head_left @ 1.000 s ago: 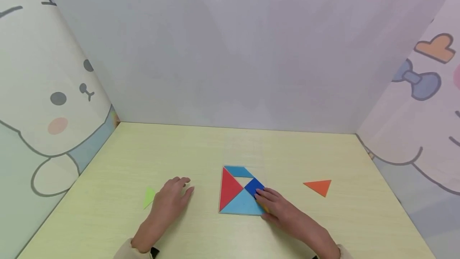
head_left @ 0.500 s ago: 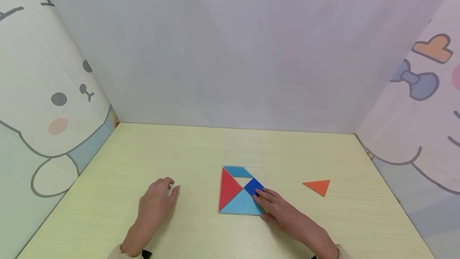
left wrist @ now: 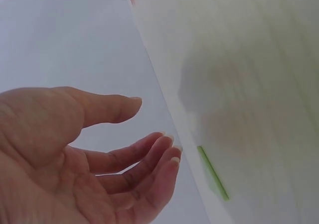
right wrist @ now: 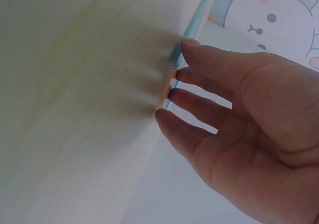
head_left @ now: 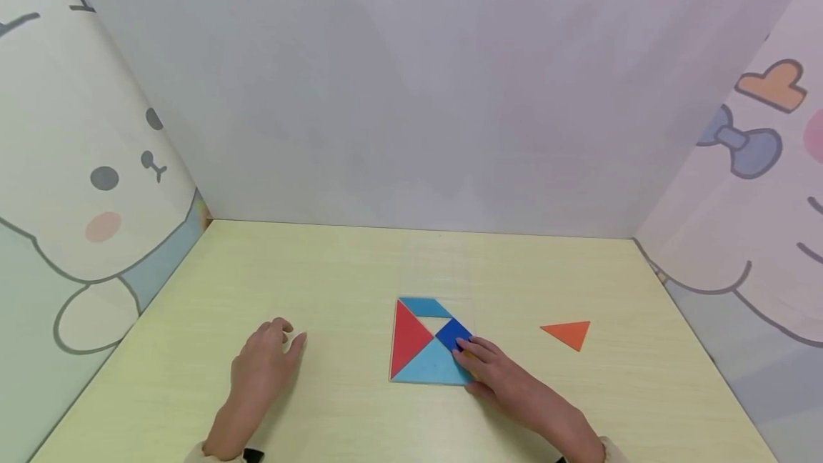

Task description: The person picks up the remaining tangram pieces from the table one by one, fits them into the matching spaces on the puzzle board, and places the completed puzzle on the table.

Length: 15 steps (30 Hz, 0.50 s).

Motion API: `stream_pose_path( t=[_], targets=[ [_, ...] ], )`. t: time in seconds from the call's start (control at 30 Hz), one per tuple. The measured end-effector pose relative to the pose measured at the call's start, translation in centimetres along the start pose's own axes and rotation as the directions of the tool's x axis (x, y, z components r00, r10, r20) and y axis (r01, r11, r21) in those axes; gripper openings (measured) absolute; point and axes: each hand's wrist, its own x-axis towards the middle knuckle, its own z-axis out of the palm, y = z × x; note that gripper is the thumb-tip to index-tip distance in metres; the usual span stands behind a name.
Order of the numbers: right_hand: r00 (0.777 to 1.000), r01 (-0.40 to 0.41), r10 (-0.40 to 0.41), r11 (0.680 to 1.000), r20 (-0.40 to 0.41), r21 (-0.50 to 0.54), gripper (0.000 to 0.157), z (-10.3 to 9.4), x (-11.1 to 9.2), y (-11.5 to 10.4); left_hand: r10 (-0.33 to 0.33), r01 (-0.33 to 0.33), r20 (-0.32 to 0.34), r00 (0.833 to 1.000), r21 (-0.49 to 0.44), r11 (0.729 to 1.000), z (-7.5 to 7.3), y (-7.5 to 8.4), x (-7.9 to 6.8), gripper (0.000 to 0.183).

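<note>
A tangram tray [head_left: 435,323] lies mid-table, its pale base showing in a gap. In it sit a red triangle [head_left: 410,339], a light blue triangle [head_left: 432,366], a blue parallelogram [head_left: 424,306] and a dark blue square [head_left: 451,333]. My right hand [head_left: 508,377] rests at the tray's right corner, fingertips on the square and a mostly hidden yellow-orange piece [right wrist: 174,74], thumb at the near edge. To the left, my left hand [head_left: 260,366] hovers with loosely bent fingers, holding nothing. Beneath it, a green piece [left wrist: 213,173] shows in the left wrist view; the hand hides it from the head camera.
An orange triangle [head_left: 569,334] lies on the pale wooden table [head_left: 321,270] to the right of the tray. A plain grey panel [head_left: 418,91] rises behind the table, with cartoon-printed panels on both sides.
My left hand has moved left, away from the tray, and now covers the green piece that showed beside it earlier. The right hand and the tray stay where they were.
</note>
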Motion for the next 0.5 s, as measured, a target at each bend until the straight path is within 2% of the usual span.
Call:
stream_pose_path(
  t=[0.23,0.5],
  targets=[
    [1.0,0.008,-0.008,1.0,-0.009,0.001,0.054,0.0,0.0,0.0,-0.045,0.045,0.003,0.999,0.008,0.999,-0.2,-0.5,0.2,0.03],
    [1.0,0.011,-0.011,1.0,-0.013,-0.001,0.054,0.0,0.0,-0.1,-0.078,0.076,0.044,0.996,0.037,0.996,-0.5,-1.2,0.2,0.038]
  ],
)
